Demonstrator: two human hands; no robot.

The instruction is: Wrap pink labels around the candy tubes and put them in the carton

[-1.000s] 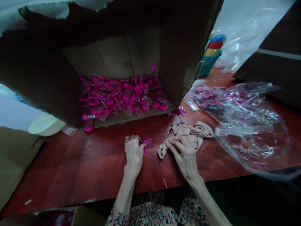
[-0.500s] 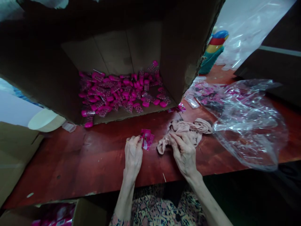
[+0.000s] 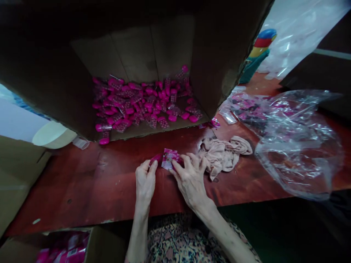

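Note:
My left hand (image 3: pixel 145 179) pinches a small pink piece (image 3: pixel 155 158) between thumb and fingertips, just above the red table. Close to its right, a pink and white printed packet (image 3: pixel 168 158) lies under the fingertips of my right hand (image 3: pixel 191 179). The fingers of that hand are spread and bent, the thumb and index touching the packet's right side, and more pink material shows beneath them. A crumpled beige cloth (image 3: pixel 223 153) rests just right of my right hand, apart from the packet.
An open cardboard box (image 3: pixel 211 93) holds many pink-capped clear tubes (image 3: pixel 153 106). Right lies a clear plastic bag (image 3: pixel 298 146); left, a pale bowl (image 3: pixel 53 135). A lower box (image 3: pixel 102 244) contains pink packages. The red table (image 3: pixel 109 186) has its front edge before my body.
My right hand has left the cloth and moved left onto the printed packet. My left hand has shifted slightly left with a pink piece, now apart from the packet.

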